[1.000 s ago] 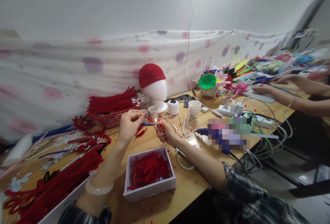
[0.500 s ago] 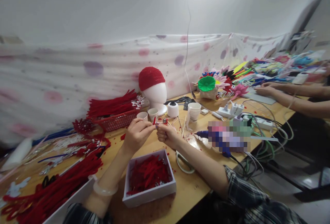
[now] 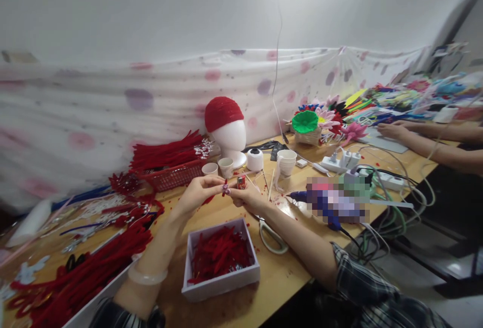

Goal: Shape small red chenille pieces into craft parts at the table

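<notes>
My left hand [image 3: 196, 197] pinches a small red fuzzy piece with a shiny pinkish-silver bit [image 3: 225, 187] between thumb and fingertips. From the other side my right hand [image 3: 251, 198] meets it, index finger and thumb on the piece, the other fingers curled in. A red lighter [image 3: 240, 182] shows right behind my right hand; whether it is touched is hidden. Below both hands sits a white box [image 3: 222, 289] of red fuzzy pieces. White-handled scissors [image 3: 272, 240] lie beneath my right forearm.
A foam head [image 3: 231, 139] in a red cap stands behind cups [image 3: 226, 167] and a white jar [image 3: 254, 160]. Red fuzzy stems [image 3: 166, 154] fill a basket to the left. Power strips [image 3: 385, 179] and cables crowd the right. Another person's hands [image 3: 394, 129] rest farther right.
My fingers have shifted around the small red piece, which now shows its shiny bit more. My left hand sits slightly lower, and my right index finger is straighter.
</notes>
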`<state>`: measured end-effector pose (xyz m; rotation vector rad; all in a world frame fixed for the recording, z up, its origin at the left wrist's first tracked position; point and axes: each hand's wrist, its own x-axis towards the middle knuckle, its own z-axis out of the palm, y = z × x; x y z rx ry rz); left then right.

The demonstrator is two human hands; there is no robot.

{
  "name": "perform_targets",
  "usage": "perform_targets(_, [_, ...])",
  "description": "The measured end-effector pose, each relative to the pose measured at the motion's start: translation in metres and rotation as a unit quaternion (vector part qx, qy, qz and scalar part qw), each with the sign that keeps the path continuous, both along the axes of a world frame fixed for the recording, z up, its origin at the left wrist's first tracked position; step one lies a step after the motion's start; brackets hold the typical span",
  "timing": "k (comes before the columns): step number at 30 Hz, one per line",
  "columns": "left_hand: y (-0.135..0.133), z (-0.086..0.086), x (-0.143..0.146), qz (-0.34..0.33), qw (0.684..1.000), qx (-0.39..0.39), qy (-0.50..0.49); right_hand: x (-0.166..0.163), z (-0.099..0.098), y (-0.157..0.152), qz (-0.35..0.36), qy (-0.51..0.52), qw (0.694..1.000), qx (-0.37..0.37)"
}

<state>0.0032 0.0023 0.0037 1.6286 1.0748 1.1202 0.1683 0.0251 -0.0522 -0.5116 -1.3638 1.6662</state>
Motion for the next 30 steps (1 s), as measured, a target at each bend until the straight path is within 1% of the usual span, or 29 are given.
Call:
perform_targets(3, [0.0013, -0.0006, -0.0004, 0.005, 0.999, -0.008, -0.032, 0.0008, 0.0005, 0.0011, 0.01, 0.003, 1.0, -0.016])
perform_targets(5, [0.0031, -0.0013, -0.0005, 0.021, 0.996, -0.016, -0.087, 0.0016, 0.0004, 0.0033, 0.032, 0.007, 0.998, -0.062])
perform_targets(8, [0.0053, -0.002, 0.0, 0.048, 0.977, -0.047, -0.202, 0.0019, -0.0017, 0.0067, 0.055, -0.002, 0.989, -0.14])
perform_targets(11, [0.005, -0.0021, 0.0027, 0.055, 0.961, -0.084, -0.258, 0.0003, -0.0048, 0.0063, 0.067, -0.015, 0.985, -0.161])
perform_targets(14, [0.0029, -0.0015, 0.0064, 0.047, 0.957, -0.106, -0.267, -0.0013, -0.0049, 0.003, 0.079, -0.018, 0.983, -0.167])
perform_targets(19, [0.0017, -0.0012, 0.0089, 0.059, 0.952, -0.112, -0.278, -0.0009, -0.0003, 0.0009, 0.077, -0.019, 0.983, -0.166])
perform_targets(25, [0.0044, -0.0046, 0.0094, 0.062, 0.947, -0.123, -0.291, -0.003, -0.0021, -0.0002, 0.08, -0.042, 0.985, -0.145])
perform_targets(30, [0.005, -0.0064, 0.0089, 0.057, 0.952, -0.123, -0.275, -0.0029, -0.001, -0.002, 0.077, -0.03, 0.987, -0.141])
